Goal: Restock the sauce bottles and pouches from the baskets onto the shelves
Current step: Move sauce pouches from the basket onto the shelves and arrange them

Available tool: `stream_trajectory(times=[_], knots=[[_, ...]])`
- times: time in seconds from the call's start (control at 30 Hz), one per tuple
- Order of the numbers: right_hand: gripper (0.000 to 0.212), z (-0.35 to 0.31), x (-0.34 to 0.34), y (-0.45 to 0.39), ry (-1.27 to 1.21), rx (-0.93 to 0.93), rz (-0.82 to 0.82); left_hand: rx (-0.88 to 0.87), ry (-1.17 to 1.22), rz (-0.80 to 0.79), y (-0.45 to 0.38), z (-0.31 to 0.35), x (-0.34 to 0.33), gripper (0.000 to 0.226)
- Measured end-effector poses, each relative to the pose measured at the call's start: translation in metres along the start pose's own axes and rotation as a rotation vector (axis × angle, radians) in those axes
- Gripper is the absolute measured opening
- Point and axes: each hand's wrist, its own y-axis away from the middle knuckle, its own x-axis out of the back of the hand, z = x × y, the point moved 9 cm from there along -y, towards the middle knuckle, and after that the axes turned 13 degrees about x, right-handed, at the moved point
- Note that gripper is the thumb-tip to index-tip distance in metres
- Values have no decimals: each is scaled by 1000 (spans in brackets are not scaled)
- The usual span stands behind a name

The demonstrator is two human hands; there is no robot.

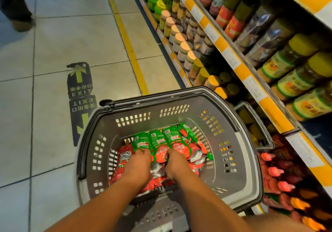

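A grey plastic basket (pixel 239 152) stands on the floor in front of me, holding several red-and-green sauce pouches (pixel 161 142) and a red Heinz pouch (pixel 124 160) at its left side. Both hands are inside the basket. My left hand (pixel 138 165) grips the leftmost green-topped pouch. My right hand (pixel 176 163) grips the pouches in the middle of the row. The shelves (pixel 251 81) run along the right, with red-capped sauce bottles (pixel 276 172) on the bottom level beside the basket.
Jars with yellow, green and beige lids (pixel 179 39) fill the upper shelves. A yellow floor line (pixel 129 46) runs along the shelf base. An exit sticker (pixel 80 95) lies on the tiles to the left. Another person's foot (pixel 21 23) is at the far left.
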Motion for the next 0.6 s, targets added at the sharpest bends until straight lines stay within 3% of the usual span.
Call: stream_trajectory(times=[0.2, 0.33, 0.47, 0.6], knots=[[33, -21, 19, -3, -13, 130, 183, -38, 35, 98, -1, -4, 23, 36], [21, -35, 38, -1, 145, 205, 290, -77, 91, 222, -1, -5, 45, 34], [21, -42, 49, 4, 246, 225, 382, -70, 171, 292, -5, -14, 68, 13], [19, -47, 60, 11, 326, 258, 456, -103, 276, 358, -2, -21, 88, 15]])
